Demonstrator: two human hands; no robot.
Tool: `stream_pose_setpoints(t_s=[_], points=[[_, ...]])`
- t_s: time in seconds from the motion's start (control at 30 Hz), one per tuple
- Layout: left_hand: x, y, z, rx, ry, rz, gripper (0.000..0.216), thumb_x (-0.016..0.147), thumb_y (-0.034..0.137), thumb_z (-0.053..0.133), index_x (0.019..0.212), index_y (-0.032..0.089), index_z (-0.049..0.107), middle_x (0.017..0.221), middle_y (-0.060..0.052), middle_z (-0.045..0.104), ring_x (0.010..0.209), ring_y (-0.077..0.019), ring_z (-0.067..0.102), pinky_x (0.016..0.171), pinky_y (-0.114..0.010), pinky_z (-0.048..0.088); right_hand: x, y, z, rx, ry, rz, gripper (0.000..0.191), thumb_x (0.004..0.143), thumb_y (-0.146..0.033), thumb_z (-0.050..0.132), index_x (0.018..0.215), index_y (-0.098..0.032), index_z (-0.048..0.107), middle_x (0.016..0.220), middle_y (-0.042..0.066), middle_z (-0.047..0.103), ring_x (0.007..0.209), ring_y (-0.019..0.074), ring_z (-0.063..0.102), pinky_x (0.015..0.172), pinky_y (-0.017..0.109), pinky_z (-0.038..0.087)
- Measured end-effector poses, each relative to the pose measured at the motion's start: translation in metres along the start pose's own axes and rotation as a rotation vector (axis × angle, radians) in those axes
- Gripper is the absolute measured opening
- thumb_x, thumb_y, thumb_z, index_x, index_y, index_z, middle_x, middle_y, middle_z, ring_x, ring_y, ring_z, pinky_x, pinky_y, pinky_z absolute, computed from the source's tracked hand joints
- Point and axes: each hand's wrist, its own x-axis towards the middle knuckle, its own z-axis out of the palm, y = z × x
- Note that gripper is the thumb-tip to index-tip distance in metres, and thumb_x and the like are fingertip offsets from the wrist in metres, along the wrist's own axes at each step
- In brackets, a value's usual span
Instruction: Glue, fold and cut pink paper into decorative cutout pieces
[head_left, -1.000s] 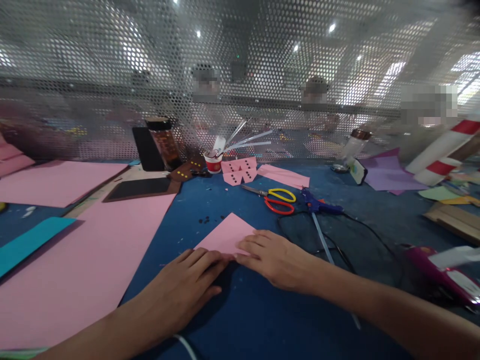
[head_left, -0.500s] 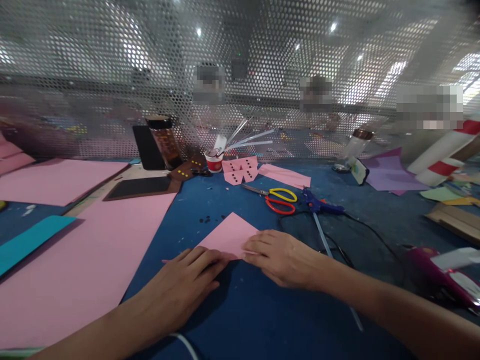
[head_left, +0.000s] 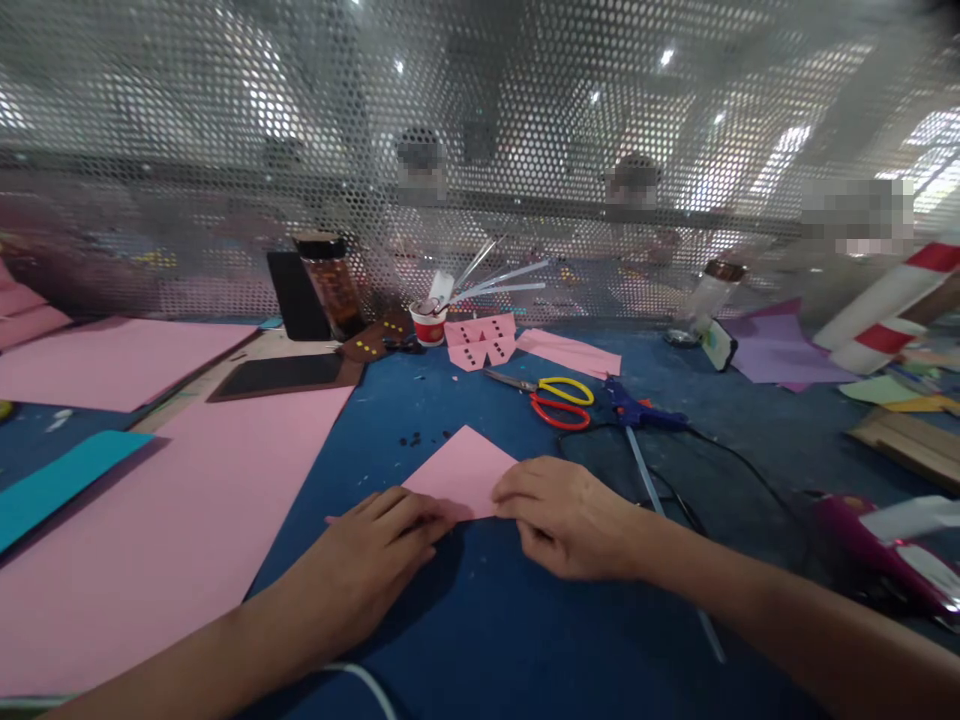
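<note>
A folded piece of pink paper (head_left: 461, 470) lies on the blue table in front of me, one corner pointing away. My left hand (head_left: 375, 550) holds its near left edge, fingers together and the thumb along the fold. At the near right edge, my right hand (head_left: 566, 515) has its fingertips bent down on the paper, with the thumb tucked below. The fingers cover both side corners of the paper. Beyond it lie scissors (head_left: 562, 403) with one yellow and one red handle. A blue glue gun (head_left: 637, 408) with a clear glue stick rests to their right.
Large pink sheets (head_left: 202, 500) and a turquoise strip (head_left: 67, 480) cover the left side. At the back stand a red-and-white cup (head_left: 429, 325), a pink cutout with black squares (head_left: 481, 342) and a dark jar (head_left: 334, 285). A magenta tool (head_left: 877, 550) lies right; a perforated screen (head_left: 525, 120) rises behind.
My right hand has shifted slightly right along the paper's edge, its thumb now lower and more curled. The left hand has moved a little; the paper stays almost in place.
</note>
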Motion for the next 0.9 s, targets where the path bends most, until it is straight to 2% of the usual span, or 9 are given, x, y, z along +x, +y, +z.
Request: stream_pose_setpoints(t_s=[0.2,0.43,0.57,0.8,0.9], points=[[-0.002,-0.01,0.004,-0.039,0.113,0.013,0.041,0.099,0.005,0.038,0.131,0.025,0.055,0.122,-0.004,0.063,0.109,-0.0177,0.056,0.095,-0.033,0.048,0.003,0.0,0.002,0.04,0.05,0.122,0.015,0.096,-0.019,0.054,0.103,-0.02,0.068,0.103,0.005,0.067,0.099,0.0185,0.058,0.088,0.033,0.045],[-0.003,-0.014,0.007,0.039,0.131,-0.002,0.039,0.097,0.004,0.038,0.123,0.025,0.059,0.114,-0.005,0.066,0.103,-0.0217,0.058,0.087,-0.039,0.047,0.002,-0.001,0.003,-0.023,0.018,0.128,0.015,0.098,-0.021,0.054,0.105,-0.02,0.067,0.101,0.005,0.065,0.096,0.019,0.055,0.084,0.035,0.04],[-0.002,-0.012,0.008,0.007,0.12,-0.049,0.038,0.098,0.007,0.039,0.123,0.027,0.059,0.113,-0.005,0.064,0.101,-0.0216,0.057,0.086,-0.039,0.045,0.004,-0.003,0.004,0.023,0.028,0.174,0.015,0.098,-0.019,0.053,0.103,-0.02,0.068,0.101,0.005,0.065,0.097,0.0191,0.055,0.086,0.035,0.04],[0.023,0.0,0.0,-0.162,0.086,-0.255,0.009,0.096,0.025,0.056,0.094,0.021,0.063,0.1,-0.004,0.062,0.097,-0.0221,0.053,0.083,-0.038,0.044,0.01,-0.006,0.008,0.136,0.059,0.353,0.007,0.092,-0.017,0.063,0.093,-0.022,0.067,0.096,0.002,0.065,0.095,0.0189,0.054,0.087,0.034,0.039],[0.037,0.003,0.001,-0.133,0.105,-0.324,0.017,0.094,0.025,0.057,0.079,0.019,0.056,0.088,-0.002,0.06,0.087,-0.0212,0.051,0.078,-0.038,0.041,0.012,-0.008,0.011,0.114,0.079,0.401,0.003,0.09,-0.019,0.064,0.09,-0.022,0.066,0.095,0.001,0.064,0.095,0.0194,0.054,0.086,0.034,0.038]])
